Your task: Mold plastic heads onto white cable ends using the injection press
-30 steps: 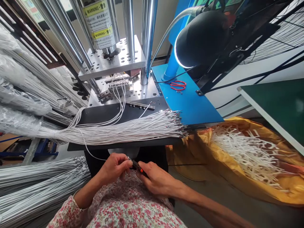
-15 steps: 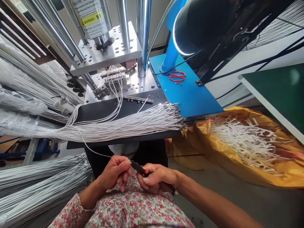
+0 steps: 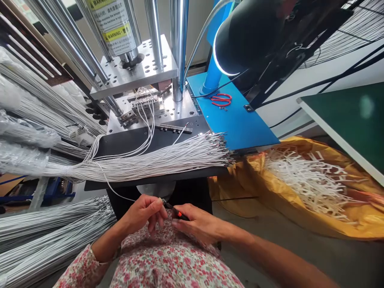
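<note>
In front of my lap, my left hand (image 3: 147, 214) pinches the end of a white cable (image 3: 115, 194) between thumb and forefinger. That cable runs back up to a large bundle of white cables (image 3: 144, 162) lying across the black work surface. My right hand (image 3: 196, 224) is wrapped around small black pliers (image 3: 177, 213) with an orange mark. The pliers' tips point left and meet the cable end at my left fingertips; my fingers hide the exact contact. Several cables from the bundle curve up into a metal mould (image 3: 147, 105) in the press.
The press's drilled upper plate (image 3: 135, 74) and steel columns stand ahead. Red-handled scissors (image 3: 222, 99) lie on the blue platform (image 3: 249, 128) beside a black lamp (image 3: 255, 36). A yellow sack (image 3: 255, 176) of white scraps (image 3: 309, 180) is at right. More cable bundles (image 3: 60, 240) fill the left.
My left hand has shifted slightly left with the cable end. My right hand has turned, with its back now more upward over the pliers. The view has tilted slightly.
</note>
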Action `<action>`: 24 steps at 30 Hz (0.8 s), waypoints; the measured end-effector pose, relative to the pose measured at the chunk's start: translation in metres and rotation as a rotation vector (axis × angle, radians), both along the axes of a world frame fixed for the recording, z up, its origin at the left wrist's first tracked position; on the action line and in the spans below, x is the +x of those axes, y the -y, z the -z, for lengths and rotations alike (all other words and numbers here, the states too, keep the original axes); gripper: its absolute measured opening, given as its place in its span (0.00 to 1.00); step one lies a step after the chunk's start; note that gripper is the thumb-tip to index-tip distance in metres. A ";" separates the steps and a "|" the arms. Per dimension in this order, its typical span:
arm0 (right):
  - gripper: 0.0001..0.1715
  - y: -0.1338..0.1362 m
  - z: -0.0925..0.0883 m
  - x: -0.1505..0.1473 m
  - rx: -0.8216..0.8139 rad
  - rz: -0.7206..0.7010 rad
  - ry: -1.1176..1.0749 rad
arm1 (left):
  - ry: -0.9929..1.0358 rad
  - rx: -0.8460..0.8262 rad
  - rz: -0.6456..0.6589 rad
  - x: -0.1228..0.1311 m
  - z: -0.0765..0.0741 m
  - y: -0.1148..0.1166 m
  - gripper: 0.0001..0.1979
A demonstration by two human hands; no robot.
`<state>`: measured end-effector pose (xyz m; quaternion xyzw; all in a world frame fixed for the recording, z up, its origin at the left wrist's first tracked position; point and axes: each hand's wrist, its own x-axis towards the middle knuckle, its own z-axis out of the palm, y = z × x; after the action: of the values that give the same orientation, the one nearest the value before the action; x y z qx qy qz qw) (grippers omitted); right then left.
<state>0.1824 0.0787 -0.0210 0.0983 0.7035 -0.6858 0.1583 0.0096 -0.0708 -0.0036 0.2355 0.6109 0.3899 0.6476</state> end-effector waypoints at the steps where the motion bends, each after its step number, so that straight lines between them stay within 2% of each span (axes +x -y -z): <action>1: 0.11 -0.001 -0.005 0.000 0.113 -0.007 0.014 | -0.012 -0.003 -0.003 -0.001 -0.001 -0.002 0.27; 3: 0.10 -0.002 -0.012 0.001 0.271 -0.036 0.029 | -0.033 -0.037 0.018 -0.002 -0.003 -0.005 0.27; 5: 0.10 -0.003 -0.017 0.002 0.352 -0.056 0.017 | -0.039 -0.069 0.053 -0.002 -0.004 -0.008 0.27; 8: 0.09 -0.001 -0.018 0.004 0.386 -0.024 -0.028 | -0.009 -0.051 0.069 0.001 -0.004 -0.010 0.25; 12: 0.09 0.002 -0.013 0.006 0.413 0.032 -0.042 | 0.023 -0.002 -0.034 0.012 0.001 -0.011 0.26; 18: 0.08 0.009 -0.006 0.004 0.527 0.023 0.059 | -0.073 -0.013 -0.069 0.018 0.011 -0.015 0.30; 20: 0.11 0.008 -0.008 0.002 0.478 0.050 0.066 | -0.110 -0.017 -0.086 0.019 0.012 -0.015 0.28; 21: 0.12 0.006 -0.009 0.001 0.396 0.064 0.037 | -0.109 -0.013 -0.102 0.019 0.012 -0.015 0.27; 24: 0.15 0.000 -0.012 -0.001 -0.037 0.066 -0.116 | -0.024 0.015 -0.178 0.024 0.011 -0.011 0.27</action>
<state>0.1810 0.0789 -0.0088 0.0788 0.6951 -0.7080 0.0963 0.0336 -0.0597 -0.0150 0.1896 0.6344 0.4476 0.6011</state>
